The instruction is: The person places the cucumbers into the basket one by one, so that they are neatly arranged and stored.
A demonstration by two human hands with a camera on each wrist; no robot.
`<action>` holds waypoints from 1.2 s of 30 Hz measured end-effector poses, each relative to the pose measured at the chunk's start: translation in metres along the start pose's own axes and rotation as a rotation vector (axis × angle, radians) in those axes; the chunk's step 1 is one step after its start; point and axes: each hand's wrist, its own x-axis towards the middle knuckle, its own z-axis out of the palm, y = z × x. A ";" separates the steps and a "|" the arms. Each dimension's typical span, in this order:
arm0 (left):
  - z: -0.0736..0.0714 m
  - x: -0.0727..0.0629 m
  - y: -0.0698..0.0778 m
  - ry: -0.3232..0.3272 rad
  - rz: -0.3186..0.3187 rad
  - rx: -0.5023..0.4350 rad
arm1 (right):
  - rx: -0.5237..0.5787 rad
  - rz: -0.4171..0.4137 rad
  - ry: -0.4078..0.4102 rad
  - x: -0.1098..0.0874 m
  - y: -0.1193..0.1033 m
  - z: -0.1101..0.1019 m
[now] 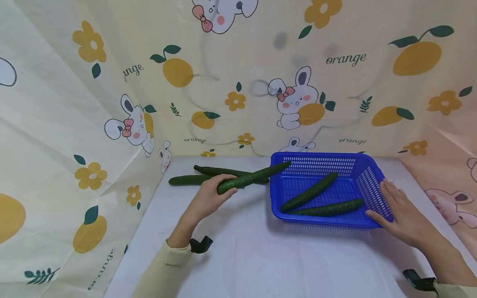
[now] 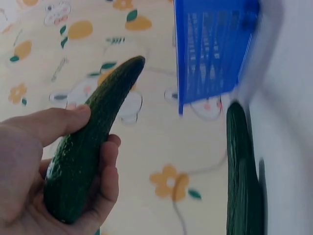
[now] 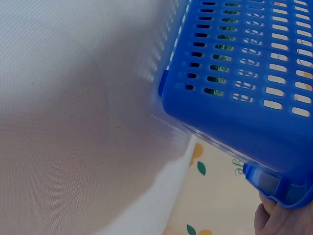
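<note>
My left hand grips a dark green cucumber near its thick end, thumb on one side and fingers curled round the other. The cucumber's thin tip overlaps the left rim of a blue plastic basket in the head view. Two cucumbers lie inside the basket, one slanted and one nearer the front. At the basket's right front corner rests my right hand, its fingers fairly straight along the side and the thumb at the front rim. Its fingertips appear beside the basket's handle in the right wrist view.
Behind my left hand, more cucumbers lie on the white table, partly hidden by the hand and the held one. A printed cloth with rabbits and oranges hangs behind the table and along its sides.
</note>
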 end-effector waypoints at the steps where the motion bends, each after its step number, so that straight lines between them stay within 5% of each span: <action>1: 0.004 0.003 0.003 -0.007 0.003 -0.003 | -0.001 -0.001 0.002 0.000 0.000 0.000; 20: 0.088 0.053 0.061 -0.136 0.011 -0.052 | 0.011 0.004 -0.002 0.000 0.001 -0.001; 30: 0.133 0.074 0.076 -0.196 0.017 -0.061 | 0.005 0.012 0.005 -0.002 0.001 0.001; 36: 0.159 0.087 0.081 -0.199 0.019 0.021 | 0.004 0.013 0.002 0.000 0.000 0.001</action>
